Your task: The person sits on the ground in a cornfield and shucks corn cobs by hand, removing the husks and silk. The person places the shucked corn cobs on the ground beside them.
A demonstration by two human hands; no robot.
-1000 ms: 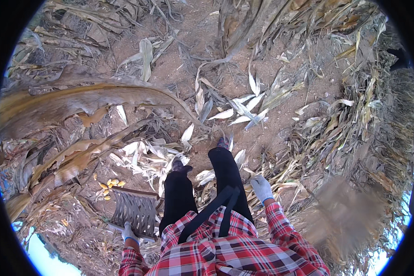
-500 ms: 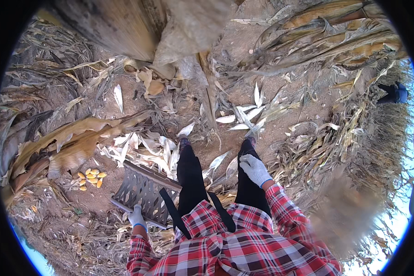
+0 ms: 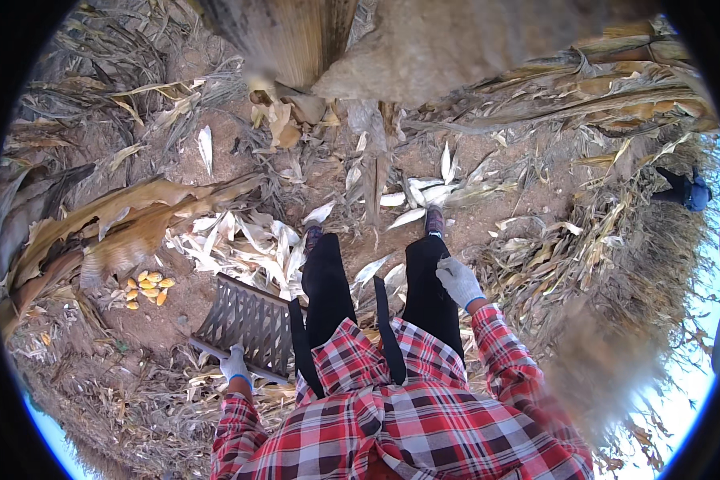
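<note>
My left hand (image 3: 235, 365), in a white knit glove with a blue cuff, is closed round the lower rail of a folding stool (image 3: 250, 324). The stool has a dark woven-strap seat between two bars and hangs tilted beside my left leg. In front of my right thigh is my right hand (image 3: 458, 282), gloved the same way, its fingers curled. Whatever it may hold is too small to make out; a thin dark tip shows by the fingers.
Yellow corn cobs (image 3: 150, 286) lie in a small pile on the left. Pale husks (image 3: 240, 244) are heaped before my left foot, others near my right. Large dry corn leaves (image 3: 480, 48) hang close at the top. Another person (image 3: 686, 190) stands far right.
My right hand has shifted slightly right, away from my thigh. My right foot has stepped back a little. The stool stays in my left hand, and the view has moved slightly.
</note>
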